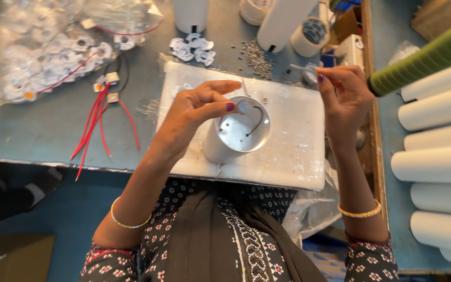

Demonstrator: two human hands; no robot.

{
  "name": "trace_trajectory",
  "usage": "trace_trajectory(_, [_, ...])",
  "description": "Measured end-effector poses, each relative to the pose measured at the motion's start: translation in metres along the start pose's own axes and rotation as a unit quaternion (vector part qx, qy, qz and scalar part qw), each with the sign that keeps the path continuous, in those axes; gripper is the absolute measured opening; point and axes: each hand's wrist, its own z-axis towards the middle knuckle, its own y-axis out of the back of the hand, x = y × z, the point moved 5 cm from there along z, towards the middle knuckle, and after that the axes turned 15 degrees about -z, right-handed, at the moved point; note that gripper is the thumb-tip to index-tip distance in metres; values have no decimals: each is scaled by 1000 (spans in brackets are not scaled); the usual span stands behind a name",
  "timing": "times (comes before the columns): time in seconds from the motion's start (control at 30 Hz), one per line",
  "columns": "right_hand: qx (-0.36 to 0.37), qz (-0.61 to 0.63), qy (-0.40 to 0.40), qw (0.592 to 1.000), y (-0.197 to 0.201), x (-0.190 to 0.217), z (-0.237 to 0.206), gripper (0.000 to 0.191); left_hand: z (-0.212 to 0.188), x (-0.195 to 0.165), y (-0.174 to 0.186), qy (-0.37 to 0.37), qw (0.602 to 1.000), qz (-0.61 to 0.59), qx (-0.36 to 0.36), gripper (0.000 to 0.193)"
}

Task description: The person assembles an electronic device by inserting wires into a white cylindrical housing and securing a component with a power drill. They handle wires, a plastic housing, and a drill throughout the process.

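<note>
My left grip [204, 107] pinches a small white disc [243, 107] over the open white cylinder [236, 133], which stands on the foam pad [293, 141] directly below it. My right grip [343, 86] is closed on a thin metal tool [303, 68].

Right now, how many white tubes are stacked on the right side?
6 show: white tubes stacked down the right edge, from beside the green roll to the bottom corner. More may lie outside the frame.
</note>
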Motion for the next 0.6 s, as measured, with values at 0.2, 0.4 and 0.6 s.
trace_trajectory(0.2, [-61, -204, 9, 977, 12, -46, 7, 10, -3, -5, 0, 8, 1000, 11, -6, 16])
trace_trajectory(0.4, [-13, -362, 3, 932, 3, -122, 14, 5, -3, -6, 1, 14, 1000, 19, -14, 15])
trace_trajectory(0.6, [16, -390, 13, 921, -5, -174, 14, 7, -4, -5, 3, 12, 1000, 15, -14, 14])
